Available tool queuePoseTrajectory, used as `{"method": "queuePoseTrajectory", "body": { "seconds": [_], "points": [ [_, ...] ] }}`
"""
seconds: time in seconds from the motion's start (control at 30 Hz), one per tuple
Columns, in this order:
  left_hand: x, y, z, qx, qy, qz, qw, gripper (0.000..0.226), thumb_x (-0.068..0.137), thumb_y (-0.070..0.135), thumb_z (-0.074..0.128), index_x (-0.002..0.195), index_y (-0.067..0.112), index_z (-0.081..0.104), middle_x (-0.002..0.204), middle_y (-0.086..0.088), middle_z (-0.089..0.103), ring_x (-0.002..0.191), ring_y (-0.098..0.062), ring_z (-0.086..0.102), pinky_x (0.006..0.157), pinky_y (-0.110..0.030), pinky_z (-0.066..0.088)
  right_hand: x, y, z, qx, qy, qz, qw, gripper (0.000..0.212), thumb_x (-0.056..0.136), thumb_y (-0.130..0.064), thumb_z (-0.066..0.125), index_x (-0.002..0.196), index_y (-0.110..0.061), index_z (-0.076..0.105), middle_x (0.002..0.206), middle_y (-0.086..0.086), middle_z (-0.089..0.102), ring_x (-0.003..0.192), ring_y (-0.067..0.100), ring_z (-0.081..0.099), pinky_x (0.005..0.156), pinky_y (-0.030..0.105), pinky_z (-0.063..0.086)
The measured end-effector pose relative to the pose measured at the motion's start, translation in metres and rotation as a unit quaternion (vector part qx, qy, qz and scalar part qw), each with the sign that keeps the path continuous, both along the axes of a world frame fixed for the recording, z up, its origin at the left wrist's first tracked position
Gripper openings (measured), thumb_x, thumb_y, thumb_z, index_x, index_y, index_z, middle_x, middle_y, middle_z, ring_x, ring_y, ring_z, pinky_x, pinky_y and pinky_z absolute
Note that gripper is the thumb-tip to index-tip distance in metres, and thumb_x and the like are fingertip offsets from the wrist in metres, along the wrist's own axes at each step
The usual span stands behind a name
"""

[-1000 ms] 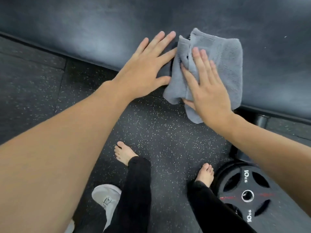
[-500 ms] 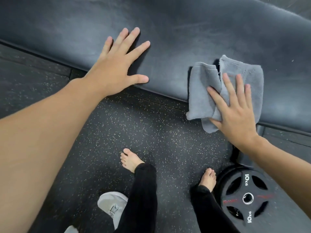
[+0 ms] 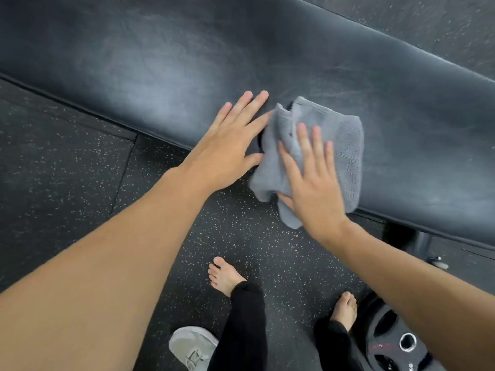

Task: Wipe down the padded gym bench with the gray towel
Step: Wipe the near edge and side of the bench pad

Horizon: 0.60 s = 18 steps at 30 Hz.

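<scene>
**Towel swept back toward the left hand**

The towel (image 3: 316, 145) is pressed flat on the bench (image 3: 187, 62) near edge by the open right hand (image 3: 313, 180), now touching the left hand (image 3: 230, 145), which is spread flat, holding nothing. Another wiping pass is judged underway.

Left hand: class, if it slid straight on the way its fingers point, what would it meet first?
The left hand points up and right across the bench. Its fingertips already seem to touch the gray towel, so probably the towel's folded edge.
</scene>
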State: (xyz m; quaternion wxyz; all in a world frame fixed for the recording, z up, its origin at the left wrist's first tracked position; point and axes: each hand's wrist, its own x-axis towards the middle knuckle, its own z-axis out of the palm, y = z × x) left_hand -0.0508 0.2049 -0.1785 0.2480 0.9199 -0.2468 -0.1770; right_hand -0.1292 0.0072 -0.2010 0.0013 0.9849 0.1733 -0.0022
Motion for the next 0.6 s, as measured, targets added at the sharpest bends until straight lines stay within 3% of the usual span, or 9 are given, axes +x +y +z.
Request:
{"method": "queuePoseTrajectory", "body": {
  "seconds": [0.1, 0.2, 0.3, 0.4, 0.6],
  "points": [
    [0.013, 0.033, 0.006, 0.047, -0.023, 0.067, 0.996, 0.086, 0.083, 0.023, 0.067, 0.156, 0.025, 0.024, 0.169, 0.002, -0.002, 0.154, -0.022, -0.007, 0.122, -0.048, -0.004, 0.021, 0.057, -0.006, -0.008, -0.014, -0.006, 1.0, 0.088, 0.08, -0.036, 0.076, 0.152, -0.006, 0.035, 0.158, 0.032, 0.027, 0.145, 0.053, 0.026, 0.118, 0.062, 0.025],
    [0.029, 0.068, 0.012, 0.111, 0.009, 0.122, 0.986, 0.104, 0.076, 0.052, 0.075, 0.158, 0.032, 0.015, 0.168, 0.0, -0.011, 0.153, -0.029, -0.015, 0.119, -0.056, -0.008, 0.024, 0.072, -0.006, -0.026, -0.003, -0.005, 1.0, 0.085, 0.084, -0.037, 0.073, 0.153, -0.009, 0.032, 0.16, 0.03, 0.021, 0.148, 0.051, 0.021, 0.12, 0.06, 0.023],
    [0.036, 0.078, 0.01, 0.165, 0.047, 0.127, 0.977, 0.117, 0.071, 0.072, 0.068, 0.158, 0.038, -0.003, 0.164, 0.0, -0.026, 0.149, -0.032, -0.026, 0.117, -0.058, -0.013, 0.023, 0.064, 0.001, -0.033, 0.015, 0.009, 0.999, 0.092, 0.082, -0.04, 0.074, 0.156, -0.011, 0.027, 0.163, 0.028, 0.015, 0.15, 0.049, 0.016, 0.121, 0.059, 0.02],
    [0.039, 0.075, 0.009, 0.186, 0.074, 0.118, 0.973, 0.116, 0.075, 0.073, 0.063, 0.156, 0.039, -0.014, 0.161, -0.002, -0.035, 0.146, -0.033, -0.033, 0.116, -0.06, -0.016, 0.023, 0.057, 0.006, -0.04, 0.024, 0.021, 0.999, 0.097, 0.081, -0.04, 0.076, 0.158, -0.015, 0.023, 0.164, 0.025, 0.014, 0.151, 0.046, 0.015, 0.122, 0.057, 0.02],
    [0.04, 0.075, 0.009, 0.181, 0.097, 0.112, 0.972, 0.114, 0.078, 0.073, 0.06, 0.154, 0.039, -0.018, 0.159, -0.002, -0.039, 0.144, -0.034, -0.037, 0.115, -0.06, -0.019, 0.0, 0.016, 0.009, -0.034, 0.025, 0.004, 0.999, 0.1, 0.081, -0.032, 0.08, 0.159, -0.021, 0.018, 0.166, 0.02, 0.014, 0.153, 0.041, 0.013, 0.122, 0.057, 0.018]
  ]
}}
